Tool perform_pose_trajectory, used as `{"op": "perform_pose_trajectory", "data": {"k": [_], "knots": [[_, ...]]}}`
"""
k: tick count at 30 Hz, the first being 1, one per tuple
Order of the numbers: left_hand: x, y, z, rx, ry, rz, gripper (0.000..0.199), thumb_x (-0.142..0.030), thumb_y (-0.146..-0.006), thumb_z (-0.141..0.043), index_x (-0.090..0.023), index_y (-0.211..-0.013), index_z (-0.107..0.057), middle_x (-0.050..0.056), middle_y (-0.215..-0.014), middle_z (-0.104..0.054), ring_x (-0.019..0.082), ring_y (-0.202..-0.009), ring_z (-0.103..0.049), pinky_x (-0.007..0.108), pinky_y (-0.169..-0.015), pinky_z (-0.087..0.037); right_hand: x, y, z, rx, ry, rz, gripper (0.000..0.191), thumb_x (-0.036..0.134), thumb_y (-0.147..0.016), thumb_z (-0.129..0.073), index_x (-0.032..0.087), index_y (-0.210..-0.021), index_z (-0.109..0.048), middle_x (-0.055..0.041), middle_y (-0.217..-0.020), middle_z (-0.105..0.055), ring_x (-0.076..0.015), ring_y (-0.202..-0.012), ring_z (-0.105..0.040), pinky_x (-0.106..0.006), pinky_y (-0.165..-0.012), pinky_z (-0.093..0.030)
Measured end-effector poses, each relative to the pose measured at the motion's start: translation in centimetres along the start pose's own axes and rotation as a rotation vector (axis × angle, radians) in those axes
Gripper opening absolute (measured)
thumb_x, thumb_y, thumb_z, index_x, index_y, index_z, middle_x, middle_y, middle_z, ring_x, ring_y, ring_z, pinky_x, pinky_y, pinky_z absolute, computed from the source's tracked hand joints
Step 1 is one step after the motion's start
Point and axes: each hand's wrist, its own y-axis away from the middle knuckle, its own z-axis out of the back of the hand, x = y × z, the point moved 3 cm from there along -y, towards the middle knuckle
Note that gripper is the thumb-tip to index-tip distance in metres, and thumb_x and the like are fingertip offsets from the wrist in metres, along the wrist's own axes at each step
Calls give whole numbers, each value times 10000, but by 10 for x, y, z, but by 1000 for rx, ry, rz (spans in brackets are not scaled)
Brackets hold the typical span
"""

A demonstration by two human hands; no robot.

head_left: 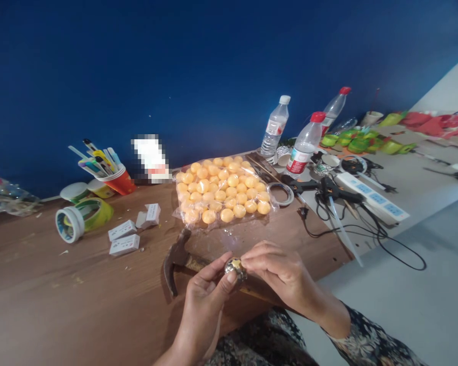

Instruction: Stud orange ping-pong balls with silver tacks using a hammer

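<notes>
Between thumb and fingers, my left hand [209,295] holds a small shiny silver ball [241,274] above the front of the table. A yellow star-shaped piece [235,264] shows on top of the ball. My right hand [277,269] is pinched closed at the ball's right side, its fingertips at the yellow piece. Whether those fingertips grip the piece or only press on it is too small to tell. Below and behind both hands lies a hammer [176,256], its metal head to the left and its handle partly hidden by the hands.
Beyond the hands lies a clear bag of orange balls [227,190]. Small white boxes [124,245], tape rolls [69,224] and a cup of pens [118,179] are left. Bottles [303,147], glue guns [339,190], cables and a power strip [374,197] are right.
</notes>
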Motion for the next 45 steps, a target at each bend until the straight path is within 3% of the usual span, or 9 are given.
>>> {"op": "perform_pose_trajectory", "data": {"k": [5, 10, 12, 16, 20, 24, 31, 41, 45], "knots": [[1, -3, 1, 24, 7, -11, 433, -263, -636, -833, -123, -1032, -727, 105, -883, -769, 215, -808, -715, 310, -801, -559, 1, 2, -2, 18, 19, -15, 266, 70, -908, -527, 226, -1068, -672, -77, -998, -708, -177, -937, -649, -336, -819, -567], [1, -8, 3, 62, 43, 21, 424, -261, -660, -822, -136, -1051, -714, 102, -937, -765, 218, -843, -715, 349, -865, -552, -3, 8, -5, 33, 62, -95, 293, 119, -897, -559, 213, -1155, -660, -131, -1409, -473, -216, -1160, -577, -353, -928, -543], [-1, -10, 4, 76, 73, 19, 399, -269, -671, -816, -145, -1037, -716, 102, -974, -759, 216, -863, -712, 333, -847, -561, -4, 10, -8, 53, 47, -95, 380, 121, -896, -559, 230, -1257, -599, -123, -1449, -437, -227, -1232, -529, -379, -996, -501], [-2, -12, 4, 87, 102, -7, 386, -258, -685, -808, -147, -1042, -712, 108, -1020, -746, 216, -900, -704, 296, -796, -574, -3, 10, -13, -34, -69, -196, 429, 136, -887, -585, 276, -1291, -557, -66, -1281, -618, -194, -1199, -564, -366, -1033, -469], [2, -11, 4, 100, 107, -2, 391, -248, -698, -800, -151, -1065, -706, 106, -1023, -743, 205, -897, -703, 290, -814, -566, -3, 7, -14, -182, -297, -466, 230, 224, -866, -638, 276, -1088, -669, -26, -1106, -716, -170, -1034, -663, -306, -923, -539], [5, -12, 6, 116, 92, 0, 391, -235, -699, -800, -167, -1072, -706, 102, -1045, -739, 214, -949, -693, 283, -834, -554, -6, 5, -17, -247, -536, -583, 115, 245, -793, -722, 252, -907, -709, -14, -1036, -730, -162, -1013, -666, -279, -917, -529], [10, -14, 9, 143, 86, 2, 422, -214, -653, -829, -180, -1059, -718, 98, -1038, -746, 218, -989, -680, 296, -886, -529, -12, 13, -29, -303, -900, -733, 119, 223, -711, -796, 241, -766, -692, 23, -981, -698, -114, -935, -659, -220, -841, -524], [4, -11, 4, 161, 111, -16, 396, -264, -726, -777, -159, -1099, -696, 124, -1102, -719, 238, -999, -675, 342, -893, -537, -17, 13, -31, -314, -836, -659, 140, 264, -760, -762, 266, -895, -725, 2, -1036, -706, -139, -992, -656, -262, -908, -520], [1, -10, 4, 128, 91, -5, 382, -240, -691, -805, -150, -1049, -706, 116, -1067, -729, 211, -954, -686, 291, -849, -542, -14, 13, -29, -253, -683, -559, 228, 189, -738, -771, 274, -944, -719, -8, -1073, -698, -160, -1028, -652, -271, -908, -530]]}}
